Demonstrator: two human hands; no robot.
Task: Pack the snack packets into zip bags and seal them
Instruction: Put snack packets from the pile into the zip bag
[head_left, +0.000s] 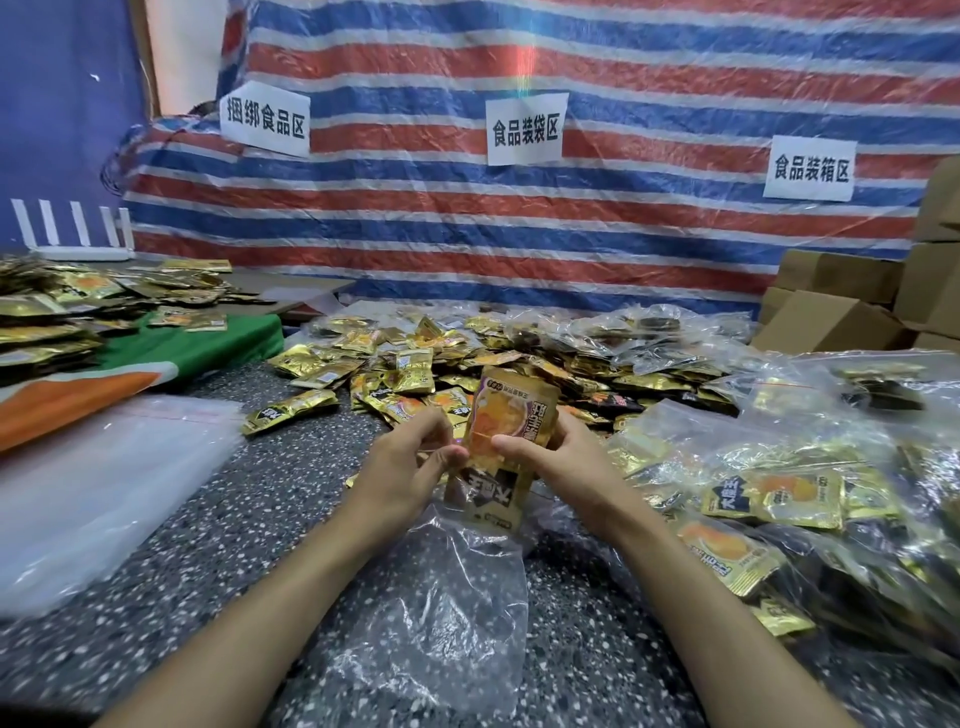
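Both hands hold a stack of gold snack packets (506, 415) upright over the speckled table. My left hand (410, 462) pinches its left edge and my right hand (550, 457) grips its right side, thumb on the front. The stack's lower end sits in the mouth of a clear zip bag (447, 613) that lies crumpled toward me. A heap of loose gold packets (415, 364) lies just beyond the hands.
A stack of flat empty zip bags (104, 483) lies at the left, beside a green and orange cloth (197, 348) carrying more packets. Filled zip bags (779, 493) are piled at the right. Cardboard boxes (852, 301) stand at the back right before a striped tarp.
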